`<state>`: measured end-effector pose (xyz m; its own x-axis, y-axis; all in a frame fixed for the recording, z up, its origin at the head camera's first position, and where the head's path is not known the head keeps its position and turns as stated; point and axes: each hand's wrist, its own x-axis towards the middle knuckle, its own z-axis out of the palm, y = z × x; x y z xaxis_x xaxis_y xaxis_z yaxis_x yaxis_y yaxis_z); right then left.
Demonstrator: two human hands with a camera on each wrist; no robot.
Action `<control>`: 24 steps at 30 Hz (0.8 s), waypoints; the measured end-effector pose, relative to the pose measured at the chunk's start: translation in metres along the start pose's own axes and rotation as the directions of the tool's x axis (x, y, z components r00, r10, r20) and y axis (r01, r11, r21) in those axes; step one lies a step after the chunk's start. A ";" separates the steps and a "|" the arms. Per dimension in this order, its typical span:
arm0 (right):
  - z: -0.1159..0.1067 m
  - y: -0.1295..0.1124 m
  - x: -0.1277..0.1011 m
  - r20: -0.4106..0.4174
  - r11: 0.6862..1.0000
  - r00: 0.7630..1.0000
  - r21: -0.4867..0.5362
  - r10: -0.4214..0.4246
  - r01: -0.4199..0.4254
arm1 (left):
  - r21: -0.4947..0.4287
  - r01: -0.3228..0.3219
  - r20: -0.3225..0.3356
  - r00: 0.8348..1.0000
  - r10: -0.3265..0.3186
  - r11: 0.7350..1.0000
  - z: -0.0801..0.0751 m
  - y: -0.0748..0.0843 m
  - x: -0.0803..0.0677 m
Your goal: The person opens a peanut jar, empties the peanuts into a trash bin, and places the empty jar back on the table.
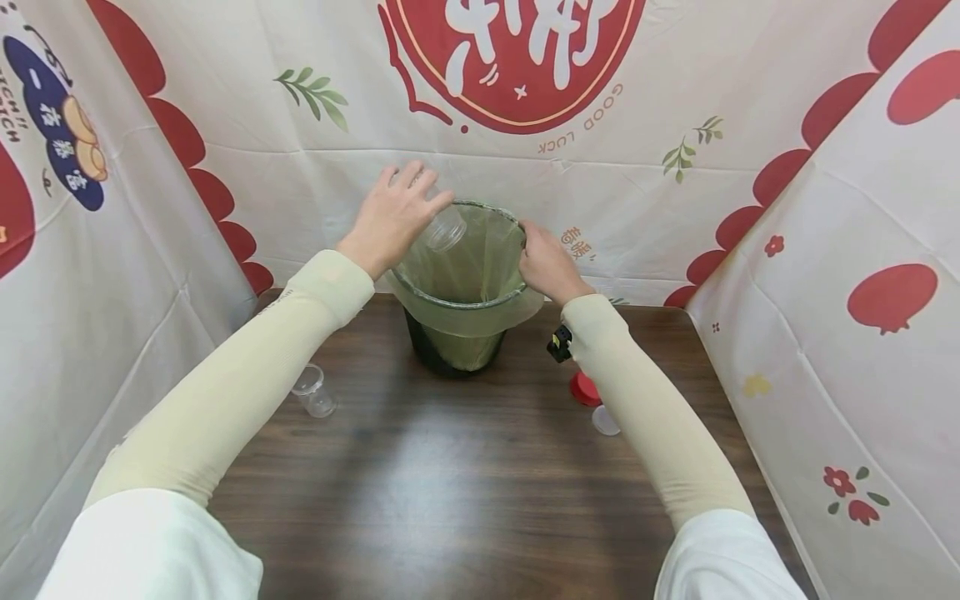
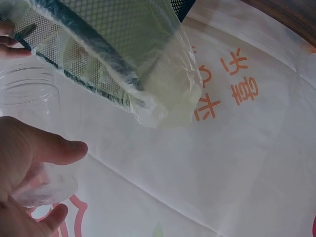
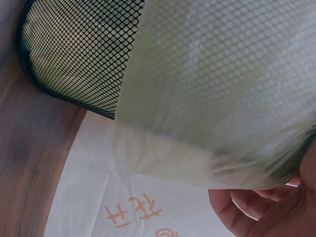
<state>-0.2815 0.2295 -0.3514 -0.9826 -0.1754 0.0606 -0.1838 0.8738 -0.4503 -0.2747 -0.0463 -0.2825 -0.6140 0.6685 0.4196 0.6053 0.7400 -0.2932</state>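
Note:
A mesh waste bin [image 3: 89,49] stands at the back of the table, lined with a translucent yellow-green bag [image 1: 495,315] folded over its rim. At its left rim my left hand [image 1: 390,218] holds a clear plastic jar [image 1: 447,231], tilted with its threaded mouth toward the bin's opening. The left wrist view shows the thumb and fingers around this see-through jar [image 2: 32,98]; I make out no contents. My right hand [image 1: 549,263] grips the bin's right rim through the bag. In the right wrist view its fingers [image 3: 224,210] curl at the rim, partly behind the bag.
Another clear jar [image 1: 317,393] lies on the brown wooden table [image 1: 420,500] at the left. A red lid [image 1: 585,389] and a small whitish disc [image 1: 605,421] are beside my right forearm. Printed cloth [image 1: 315,192] hangs close behind the bin and along both sides.

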 end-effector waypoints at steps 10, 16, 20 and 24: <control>0.001 0.001 0.001 0.010 1.000 1.000 0.015 0.013 -0.013 | -0.147 0.070 -0.015 0.997 -0.073 0.987 -0.018 -0.007 0.005; 0.000 0.002 0.002 0.002 1.000 1.000 0.013 0.005 -0.005 | -0.239 0.157 0.012 0.987 -0.159 0.958 -0.025 -0.007 0.010; 0.001 0.002 0.002 0.000 1.000 1.000 0.014 0.006 -0.006 | -0.278 0.188 0.029 0.982 -0.188 0.942 -0.020 -0.005 0.009; 0.001 0.001 0.002 -0.007 1.000 1.000 0.015 0.001 -0.001 | -0.248 0.170 0.044 0.985 -0.165 0.954 -0.009 -0.004 0.003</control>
<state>-0.2832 0.2298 -0.3530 -0.9830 -0.1711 0.0658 -0.1820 0.8671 -0.4637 -0.2741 -0.0480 -0.2726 -0.7267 0.5402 0.4243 0.5985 0.8011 0.0051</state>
